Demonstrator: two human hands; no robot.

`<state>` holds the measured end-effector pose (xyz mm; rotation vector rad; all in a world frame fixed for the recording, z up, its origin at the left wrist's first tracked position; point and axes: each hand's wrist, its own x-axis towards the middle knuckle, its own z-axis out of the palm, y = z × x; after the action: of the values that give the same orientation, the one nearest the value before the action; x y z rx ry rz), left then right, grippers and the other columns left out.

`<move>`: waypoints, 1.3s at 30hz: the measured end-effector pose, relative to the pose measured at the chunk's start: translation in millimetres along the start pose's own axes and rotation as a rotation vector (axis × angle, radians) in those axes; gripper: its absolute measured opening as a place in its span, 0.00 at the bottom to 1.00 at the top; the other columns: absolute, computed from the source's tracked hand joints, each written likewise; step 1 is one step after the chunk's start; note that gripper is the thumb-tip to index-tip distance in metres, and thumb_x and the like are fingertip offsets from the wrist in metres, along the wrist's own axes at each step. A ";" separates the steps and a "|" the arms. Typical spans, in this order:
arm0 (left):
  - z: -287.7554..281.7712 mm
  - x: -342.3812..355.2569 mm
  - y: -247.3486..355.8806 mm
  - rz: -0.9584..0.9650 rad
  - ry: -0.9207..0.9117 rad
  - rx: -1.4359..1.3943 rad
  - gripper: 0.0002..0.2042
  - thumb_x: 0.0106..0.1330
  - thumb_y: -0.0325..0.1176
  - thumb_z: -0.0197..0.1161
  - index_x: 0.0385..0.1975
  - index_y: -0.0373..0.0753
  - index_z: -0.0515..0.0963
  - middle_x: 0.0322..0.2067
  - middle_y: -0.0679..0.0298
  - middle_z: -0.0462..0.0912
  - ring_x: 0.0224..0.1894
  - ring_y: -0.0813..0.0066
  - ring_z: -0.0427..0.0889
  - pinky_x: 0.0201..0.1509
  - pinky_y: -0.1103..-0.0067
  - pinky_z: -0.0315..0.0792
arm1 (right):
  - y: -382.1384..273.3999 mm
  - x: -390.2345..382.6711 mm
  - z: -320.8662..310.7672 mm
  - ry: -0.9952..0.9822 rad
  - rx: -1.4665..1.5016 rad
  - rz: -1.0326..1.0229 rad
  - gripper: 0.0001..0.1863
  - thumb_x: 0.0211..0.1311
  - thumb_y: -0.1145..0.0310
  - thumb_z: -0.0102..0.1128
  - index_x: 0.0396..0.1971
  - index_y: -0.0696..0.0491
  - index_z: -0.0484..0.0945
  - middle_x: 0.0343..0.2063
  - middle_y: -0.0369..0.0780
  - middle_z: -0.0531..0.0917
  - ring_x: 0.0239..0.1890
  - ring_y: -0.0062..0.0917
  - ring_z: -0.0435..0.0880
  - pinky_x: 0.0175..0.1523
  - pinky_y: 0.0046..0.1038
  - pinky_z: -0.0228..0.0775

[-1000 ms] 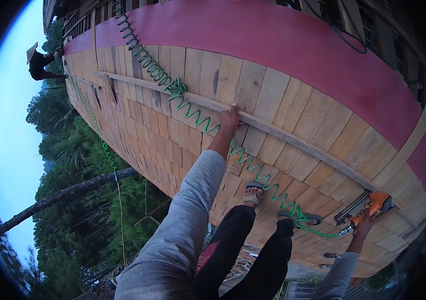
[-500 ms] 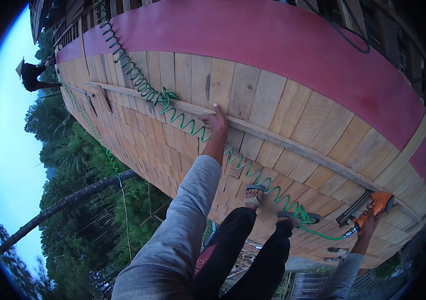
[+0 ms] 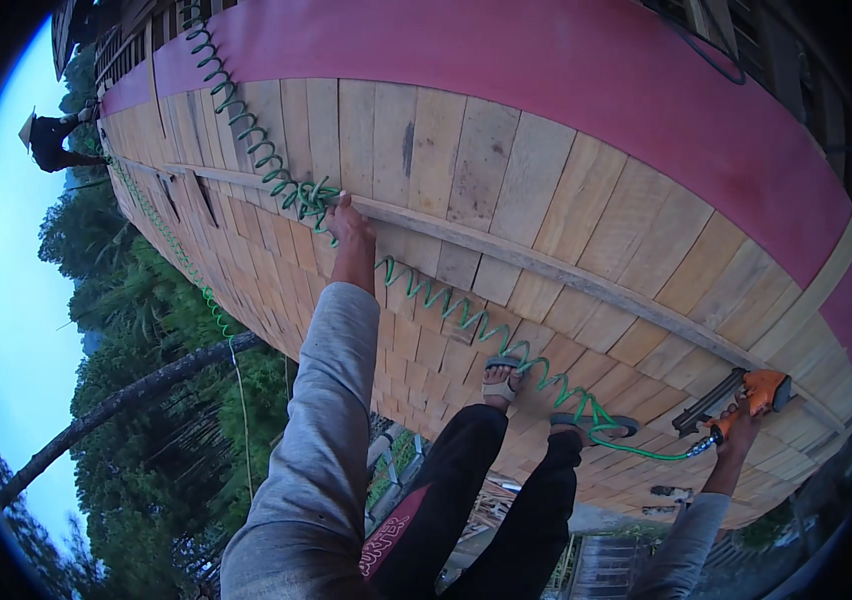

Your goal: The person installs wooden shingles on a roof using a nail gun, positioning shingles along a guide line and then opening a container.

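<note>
My left hand (image 3: 351,225) is closed at the long wooden batten (image 3: 546,270), beside a tangle of green coiled air hose (image 3: 426,290); what exactly its fingers grip is hidden. The batten lies across rows of wooden shingles (image 3: 496,170). My right hand (image 3: 741,425) grips an orange nail gun (image 3: 766,390) with a dark magazine, resting at the batten's right end. The hose runs to the gun's fitting. My feet, in sandals (image 3: 594,426), stand on the shingles below the batten.
A pink underlayment band (image 3: 596,60) curves along the upper side, under open framing. A co-worker in a conical hat (image 3: 51,140) bends at the far left end. Trees, a leaning trunk (image 3: 126,400) and another green hose (image 3: 216,310) lie beyond and along the roof's left edge.
My left hand has slid leftward along the batten to the hose tangle, its fingers curling more. The view has shifted slightly. My right hand still holds the nail gun at the batten's right end.
</note>
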<state>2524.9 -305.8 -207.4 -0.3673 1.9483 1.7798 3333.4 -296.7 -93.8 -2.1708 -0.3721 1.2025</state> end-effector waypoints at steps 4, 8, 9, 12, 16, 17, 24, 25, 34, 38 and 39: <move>19.7 -27.8 -6.2 0.003 -0.059 -0.016 0.48 0.69 0.24 0.66 0.81 0.53 0.39 0.74 0.51 0.59 0.71 0.61 0.64 0.75 0.58 0.56 | 4.7 9.5 -23.7 -0.011 -0.036 -0.008 0.18 0.65 0.70 0.64 0.52 0.50 0.70 0.24 0.33 0.73 0.22 0.17 0.73 0.25 0.24 0.71; 31.6 -27.5 17.7 0.170 -0.223 -0.042 0.49 0.67 0.21 0.66 0.80 0.48 0.38 0.74 0.49 0.58 0.70 0.61 0.66 0.74 0.64 0.60 | -6.0 -0.6 -10.0 -0.049 -0.014 -0.053 0.18 0.66 0.70 0.63 0.53 0.51 0.70 0.25 0.33 0.73 0.22 0.16 0.72 0.25 0.22 0.70; 31.9 -13.6 21.0 0.199 -0.298 0.065 0.48 0.67 0.21 0.67 0.80 0.43 0.40 0.73 0.48 0.61 0.69 0.62 0.68 0.73 0.68 0.61 | -6.2 2.6 -6.9 -0.062 0.000 -0.085 0.18 0.66 0.70 0.63 0.53 0.51 0.71 0.25 0.33 0.73 0.22 0.16 0.71 0.26 0.22 0.69; 57.2 -34.1 3.8 0.249 -0.278 0.277 0.43 0.66 0.22 0.68 0.77 0.32 0.46 0.70 0.47 0.65 0.68 0.63 0.70 0.71 0.73 0.63 | -3.6 1.4 -15.2 -0.054 -0.027 -0.074 0.17 0.66 0.70 0.62 0.52 0.51 0.71 0.25 0.32 0.72 0.23 0.16 0.71 0.26 0.21 0.68; 74.1 -82.2 -28.3 -0.015 -0.160 0.305 0.25 0.67 0.30 0.70 0.57 0.28 0.65 0.52 0.54 0.77 0.51 0.60 0.79 0.46 0.57 0.77 | 15.7 20.4 -37.4 -0.052 -0.023 -0.081 0.17 0.67 0.70 0.62 0.53 0.51 0.70 0.25 0.32 0.72 0.23 0.16 0.71 0.27 0.22 0.68; 87.6 -118.2 -36.8 -0.127 -0.129 0.320 0.22 0.68 0.32 0.69 0.52 0.28 0.67 0.49 0.55 0.77 0.47 0.61 0.79 0.39 0.56 0.77 | 16.5 17.6 -42.5 -0.029 -0.026 -0.081 0.17 0.67 0.70 0.62 0.53 0.51 0.70 0.25 0.32 0.72 0.23 0.16 0.72 0.27 0.22 0.68; 69.8 -90.6 -73.8 0.135 0.053 0.572 0.28 0.66 0.42 0.67 0.52 0.22 0.68 0.49 0.38 0.80 0.49 0.47 0.84 0.55 0.60 0.76 | 11.6 7.0 -13.4 -0.045 0.013 -0.097 0.17 0.67 0.70 0.63 0.53 0.50 0.69 0.27 0.32 0.73 0.24 0.16 0.72 0.27 0.22 0.69; 59.9 -72.8 -69.1 0.127 0.035 0.577 0.28 0.66 0.42 0.67 0.52 0.22 0.68 0.49 0.39 0.80 0.48 0.48 0.84 0.53 0.60 0.78 | 11.0 7.9 -6.3 -0.060 0.025 -0.095 0.17 0.67 0.70 0.63 0.53 0.50 0.69 0.27 0.32 0.74 0.24 0.16 0.73 0.27 0.22 0.69; 47.7 -96.8 -49.9 -0.017 -0.253 0.410 0.34 0.71 0.41 0.64 0.63 0.22 0.55 0.57 0.43 0.68 0.55 0.48 0.78 0.50 0.53 0.84 | 13.9 4.8 -12.1 -0.043 0.046 -0.097 0.17 0.67 0.71 0.63 0.52 0.49 0.69 0.29 0.32 0.75 0.26 0.16 0.74 0.27 0.22 0.70; 48.8 -100.4 -53.3 0.010 -0.267 0.402 0.34 0.71 0.41 0.65 0.62 0.22 0.56 0.57 0.42 0.69 0.54 0.47 0.79 0.49 0.53 0.85 | 18.8 5.2 -16.7 -0.041 0.047 -0.093 0.18 0.67 0.70 0.64 0.53 0.49 0.69 0.26 0.32 0.73 0.24 0.17 0.72 0.27 0.24 0.69; 51.2 -99.9 -53.1 0.009 -0.275 0.403 0.34 0.71 0.41 0.65 0.62 0.21 0.56 0.56 0.42 0.70 0.53 0.47 0.79 0.48 0.54 0.86 | 20.0 6.5 -18.7 -0.034 0.048 -0.096 0.19 0.66 0.70 0.65 0.53 0.49 0.69 0.24 0.32 0.71 0.23 0.17 0.72 0.27 0.25 0.69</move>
<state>2644.7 -273.4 -204.3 0.0226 2.0395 1.3141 3351.5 -315.8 -103.6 -2.0697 -0.4519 1.1841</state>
